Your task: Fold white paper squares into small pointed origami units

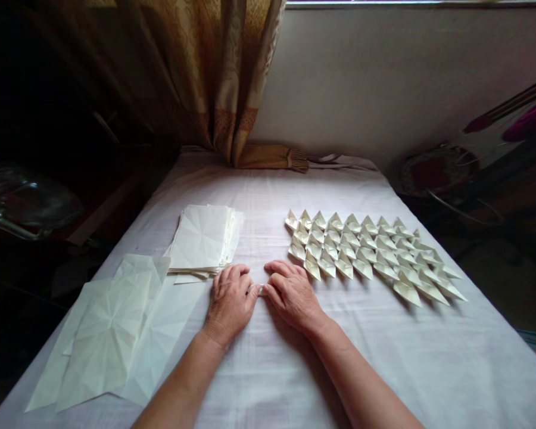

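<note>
My left hand (pixel 230 301) and my right hand (pixel 291 293) rest knuckles up on the white cloth (pixel 268 357), side by side with fingers curled under. Between the thumbs a small piece of white paper (pixel 261 290) shows, mostly hidden under both hands. Right of my right hand lie rows of several folded white paper units (pixel 366 253), pointed and overlapping. Beyond my left hand sits a stack of creased white paper squares (pixel 203 239).
More creased sheets (pixel 111 333) lie spread at the cloth's left front. A brown patterned curtain (pixel 214 77) hangs at the back, its tassel (pixel 272 158) on the cloth. Dark clutter flanks both sides; a pale wall (pixel 406 77) stands behind.
</note>
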A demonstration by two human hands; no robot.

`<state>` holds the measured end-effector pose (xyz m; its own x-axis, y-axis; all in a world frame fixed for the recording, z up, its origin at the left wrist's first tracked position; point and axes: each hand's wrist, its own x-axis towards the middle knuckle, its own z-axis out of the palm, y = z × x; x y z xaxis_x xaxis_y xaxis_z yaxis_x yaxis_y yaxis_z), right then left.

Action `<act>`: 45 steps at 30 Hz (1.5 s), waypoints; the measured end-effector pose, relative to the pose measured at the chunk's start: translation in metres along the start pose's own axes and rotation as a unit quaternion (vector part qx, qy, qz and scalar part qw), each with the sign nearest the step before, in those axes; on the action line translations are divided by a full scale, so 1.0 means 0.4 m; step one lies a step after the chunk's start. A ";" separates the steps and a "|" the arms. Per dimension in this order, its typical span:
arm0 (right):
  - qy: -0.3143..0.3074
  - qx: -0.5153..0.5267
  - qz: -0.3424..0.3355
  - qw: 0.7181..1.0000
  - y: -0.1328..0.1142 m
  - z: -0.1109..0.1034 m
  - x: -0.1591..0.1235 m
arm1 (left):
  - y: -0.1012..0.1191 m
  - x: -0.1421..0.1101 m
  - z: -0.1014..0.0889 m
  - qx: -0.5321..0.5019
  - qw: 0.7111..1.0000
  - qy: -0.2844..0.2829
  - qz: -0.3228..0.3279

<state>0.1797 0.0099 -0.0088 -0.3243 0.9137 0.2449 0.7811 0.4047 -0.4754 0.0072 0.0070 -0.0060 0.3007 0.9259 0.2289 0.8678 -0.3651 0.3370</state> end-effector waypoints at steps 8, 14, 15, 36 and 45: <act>0.007 0.003 0.029 1.000 -0.002 0.011 -0.003 | 0.010 0.010 -0.002 0.033 0.999 -0.014 -0.011; 0.025 0.005 0.038 0.999 -0.004 0.015 -0.003 | 0.008 0.007 0.006 0.045 0.999 -0.004 -0.016; 0.027 0.005 0.039 0.999 -0.004 0.017 -0.003 | 0.007 0.006 0.008 0.046 0.999 -0.002 -0.017; 0.083 -0.010 0.106 0.991 -0.015 0.034 -0.029 | 0.005 0.001 0.016 0.066 0.998 0.004 -0.022; 0.145 0.039 0.035 0.988 0.012 0.040 -0.077 | 0.007 0.002 0.015 0.066 0.998 0.006 -0.019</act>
<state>0.1848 -0.0155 -0.0322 -0.0965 0.8950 0.4356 0.7496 0.3533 -0.5598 0.0121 0.0073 -0.0103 0.2620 0.9377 0.2282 0.9233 -0.3124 0.2236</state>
